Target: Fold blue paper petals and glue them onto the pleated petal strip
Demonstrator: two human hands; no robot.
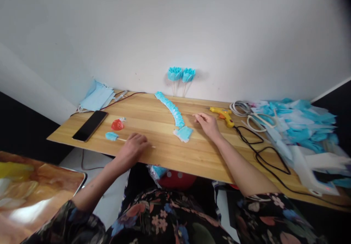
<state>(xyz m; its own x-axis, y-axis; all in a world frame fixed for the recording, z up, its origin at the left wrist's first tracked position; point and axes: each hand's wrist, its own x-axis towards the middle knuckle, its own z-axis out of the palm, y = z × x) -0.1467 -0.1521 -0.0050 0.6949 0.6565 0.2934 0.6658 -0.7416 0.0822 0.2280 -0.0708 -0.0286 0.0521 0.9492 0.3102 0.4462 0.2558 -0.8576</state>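
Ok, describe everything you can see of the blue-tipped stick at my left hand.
The blue-tipped stick is thin, pale and wood-like, with a rounded, soft-looking light-blue wrap on its left end. It runs roughly sideways near the tabletop's front edge. Your left hand covers its middle; what looks like its bare end shows beyond. Grip is unclear.

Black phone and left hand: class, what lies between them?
The head view shows a blue bud on a stick between phone and left hand, with a red item beyond the bud.
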